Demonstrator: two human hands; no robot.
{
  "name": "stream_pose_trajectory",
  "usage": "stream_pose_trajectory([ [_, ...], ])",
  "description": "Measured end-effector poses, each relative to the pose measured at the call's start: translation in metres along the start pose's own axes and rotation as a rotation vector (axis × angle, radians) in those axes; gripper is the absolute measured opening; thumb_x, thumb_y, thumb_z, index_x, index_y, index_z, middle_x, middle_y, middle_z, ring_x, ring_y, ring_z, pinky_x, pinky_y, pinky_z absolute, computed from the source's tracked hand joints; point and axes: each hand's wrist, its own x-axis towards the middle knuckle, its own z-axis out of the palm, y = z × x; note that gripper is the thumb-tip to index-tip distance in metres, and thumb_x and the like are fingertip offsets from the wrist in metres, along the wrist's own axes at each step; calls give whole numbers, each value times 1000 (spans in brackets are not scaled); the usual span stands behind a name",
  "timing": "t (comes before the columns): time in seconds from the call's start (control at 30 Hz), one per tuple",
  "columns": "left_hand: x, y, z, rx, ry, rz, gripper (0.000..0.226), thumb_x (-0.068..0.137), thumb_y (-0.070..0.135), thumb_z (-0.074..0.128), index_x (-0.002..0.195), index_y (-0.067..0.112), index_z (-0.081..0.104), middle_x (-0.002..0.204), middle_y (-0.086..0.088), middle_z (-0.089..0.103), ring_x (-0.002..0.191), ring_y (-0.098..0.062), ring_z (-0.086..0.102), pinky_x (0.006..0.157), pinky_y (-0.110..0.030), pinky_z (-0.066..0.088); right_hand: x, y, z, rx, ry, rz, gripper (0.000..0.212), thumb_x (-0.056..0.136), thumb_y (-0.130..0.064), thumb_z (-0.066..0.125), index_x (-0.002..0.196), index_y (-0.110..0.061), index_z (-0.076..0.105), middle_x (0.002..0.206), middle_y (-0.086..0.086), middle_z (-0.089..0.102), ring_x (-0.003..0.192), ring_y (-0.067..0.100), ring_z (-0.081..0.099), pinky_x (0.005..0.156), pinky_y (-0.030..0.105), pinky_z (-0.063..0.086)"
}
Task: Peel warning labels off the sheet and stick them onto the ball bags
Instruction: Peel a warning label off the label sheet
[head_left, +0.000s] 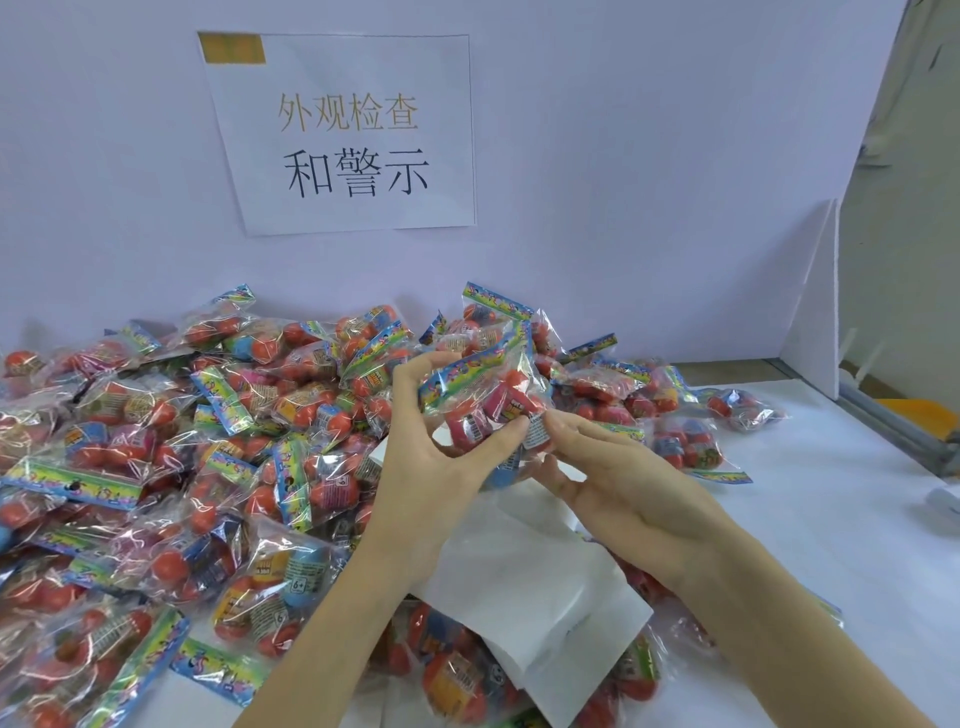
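Head view: the small label (536, 433) at the right hand's (618, 499) fingertips is too blurred to read, pinched against the held ball bag (488, 395). The left hand (431, 457) grips that clear bag, raised above the pile; red and pink balls show inside. The white label sheet (530, 587) lies under both forearms, partly hidden. Heaped ball bags (156, 467) cover the tabletop (831, 519) at left. A printed sign (353, 135) hangs on the wall behind.

Your left hand (441, 457) and right hand (618, 483) are bare: you wear no gloves, rings or watch. Both forearms are uncovered as far as the bottom edge, with no sleeve or cuff showing. Your fingernails are short and unpainted. Nothing else of you is in view.
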Motion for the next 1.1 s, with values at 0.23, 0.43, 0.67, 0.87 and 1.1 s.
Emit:
stream_pose_trajectory([
  [0.23, 11, 6, -17, 279, 15, 20, 32, 70, 57, 84, 95, 37, 79, 99, 12, 77, 83, 1, 71, 75, -19, 56, -6, -1, -3, -559, 184, -268, 24, 91, -36, 73, 100, -15, 81, 96, 6, 79, 83, 14, 68, 85, 22, 51],
  [0.43, 10, 8, -17, 213, 76, 10, 22, 86, 56, 80, 95, 35, 77, 89, 4, 79, 90, -18, 76, 81, -41, 64, -7, -3, 3, -507, 187, -320, 27, 92, -39, 70, 104, -19, 83, 90, -1, 80, 73, 7, 67, 77, 17, 56],
  [0.67, 10, 11, -21, 272, 61, 90, 38, 100, 37, 68, 66, 20, 64, 56, 0, 59, 57, -12, 61, 66, -12, 45, -4, -5, 0, -542, 235, -357, 35, 87, -48, 68, 93, -17, 84, 88, 14, 77, 76, 16, 66, 68, 20, 55],
  [0.87, 5, 8, -11, 284, 138, 148, 37, 105, 33, 61, 74, 12, 65, 62, -4, 60, 52, -7, 49, 55, -14, 40, -2, 0, 3, -574, 324, -512, 39, 95, -42, 60, 77, -15, 81, 66, 0, 73, 57, 12, 61, 57, 23, 53],
  [1.1, 2, 0, -12, 341, 321, 210, 39, 109, 39, 52, 85, 9, 59, 58, -20, 50, 29, -23, 44, 31, -26, 37, -8, -6, 8, -481, -41, -122, 55, 93, -60, 51, 123, -16, 63, 81, 12, 75, 66, 24, 68, 55, 29, 55],
])
